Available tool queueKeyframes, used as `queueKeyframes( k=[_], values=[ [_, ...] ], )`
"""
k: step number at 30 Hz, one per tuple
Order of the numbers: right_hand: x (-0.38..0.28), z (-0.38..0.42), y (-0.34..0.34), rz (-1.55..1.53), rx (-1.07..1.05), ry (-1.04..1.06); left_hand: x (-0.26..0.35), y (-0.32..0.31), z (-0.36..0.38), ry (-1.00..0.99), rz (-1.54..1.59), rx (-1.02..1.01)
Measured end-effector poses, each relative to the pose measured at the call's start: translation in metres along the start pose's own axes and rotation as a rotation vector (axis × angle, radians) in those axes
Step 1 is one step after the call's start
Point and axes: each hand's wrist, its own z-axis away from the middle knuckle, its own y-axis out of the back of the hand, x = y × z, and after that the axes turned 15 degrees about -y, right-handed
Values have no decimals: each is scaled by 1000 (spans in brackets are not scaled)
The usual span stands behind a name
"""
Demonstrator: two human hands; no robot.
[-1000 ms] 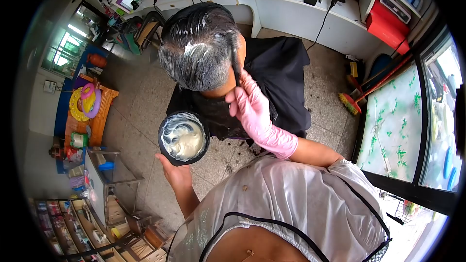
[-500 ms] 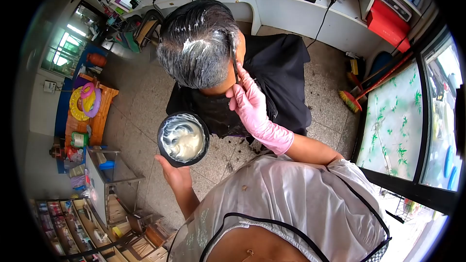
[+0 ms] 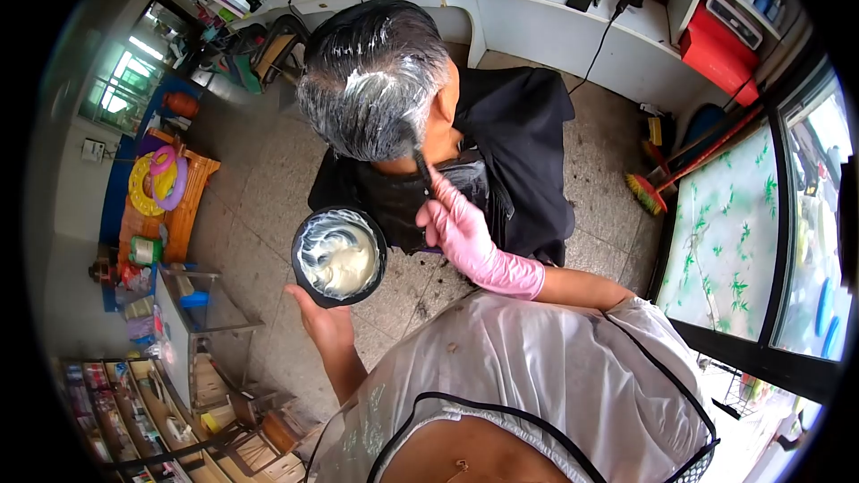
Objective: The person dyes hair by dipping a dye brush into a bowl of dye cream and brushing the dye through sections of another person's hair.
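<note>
My left hand is bare and holds up a black bowl of thick, pale cream. In a pink glove, my right hand grips a dark tint brush, whose tip touches the lower back of a seated person's hair. White streaks of cream lie across that dark and grey hair. A black cape covers the person's shoulders. The bowl is apart from the head, below and to its left. The brush's bristles are partly hidden against the hair.
A white counter with combs, clippers and cords runs along the far wall. At right, a broom leans near a glass door. A wooden bench with swim rings and a glass cabinet stand at left. Hair clippings dot the tiled floor.
My right hand has drawn the brush down from beside the ear to the nape hairline. The ear now shows. My left hand and the bowl stay nearly still.
</note>
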Motion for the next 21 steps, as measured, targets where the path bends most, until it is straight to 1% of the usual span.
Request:
queueKeyframes(
  k=[2,4,5,6,8,11,12,13,14,15,16,18,19,20,21],
  values=[
    [-7,9,-2,228,-9,109,0,-2,2,-7,0,-1],
    [-50,-2,-9,-338,32,-213,2,-8,4,-8,-19,23],
    [-50,-6,-12,-71,107,189,2,-8,5,-11,-14,30],
    [-52,-13,-7,226,213,325,3,-8,5,1,-21,40],
    [-52,-21,0,525,172,376,3,-7,4,2,-13,56],
    [-62,-11,-2,355,100,220,1,-7,6,8,8,55],
    [-63,-5,2,986,131,674,2,-9,7,14,3,48],
    [-69,-7,3,746,105,549,3,-10,8,19,-2,40],
    [-78,-12,5,731,120,611,1,-9,7,15,7,50],
    [-87,-18,7,716,136,672,0,-7,7,-3,13,1],
    [-94,-23,7,985,263,771,-1,-5,7,-20,19,-49],
    [-82,-28,4,1012,176,657,1,-6,9,-11,39,-15],
    [-84,-14,1,1293,204,690,1,-7,9,0,54,10],
    [-87,-3,-6,1534,219,618,-1,-7,9,-6,65,13],
    [-93,3,-10,1553,202,639,-2,-5,9,4,65,19]
  ],
)
